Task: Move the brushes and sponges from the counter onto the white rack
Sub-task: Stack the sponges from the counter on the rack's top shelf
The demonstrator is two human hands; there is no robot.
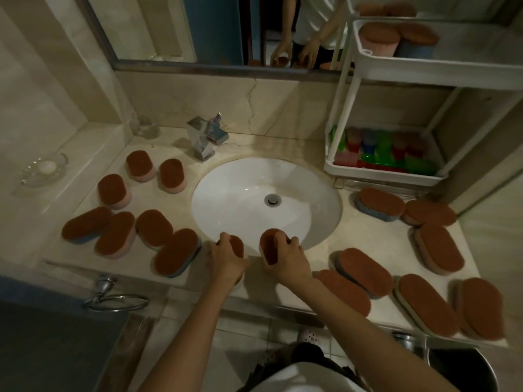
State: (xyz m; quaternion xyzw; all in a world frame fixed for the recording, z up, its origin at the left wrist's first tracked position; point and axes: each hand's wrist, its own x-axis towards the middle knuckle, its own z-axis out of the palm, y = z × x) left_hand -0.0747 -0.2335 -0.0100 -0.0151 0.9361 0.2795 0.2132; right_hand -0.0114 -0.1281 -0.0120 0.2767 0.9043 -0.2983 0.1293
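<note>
Several oval sponges with brown scouring tops lie on the beige counter (254, 148) on both sides of the sink. My left hand (226, 258) grips one brown sponge (237, 246) at the sink's front rim. My right hand (288, 260) holds another brown sponge (270, 246), tilted up off the counter. The white rack (368, 66) stands at the back right. Its upper shelf holds two sponges (379, 38), and its bottom shelf holds several coloured brushes (382, 151).
The white round sink (240, 193) sits in the middle with a chrome tap (205, 138) behind it. A glass soap dish (45, 168) rests at the far left. A mirror (198, 26) runs along the wall. A towel ring (116, 302) hangs below the counter edge.
</note>
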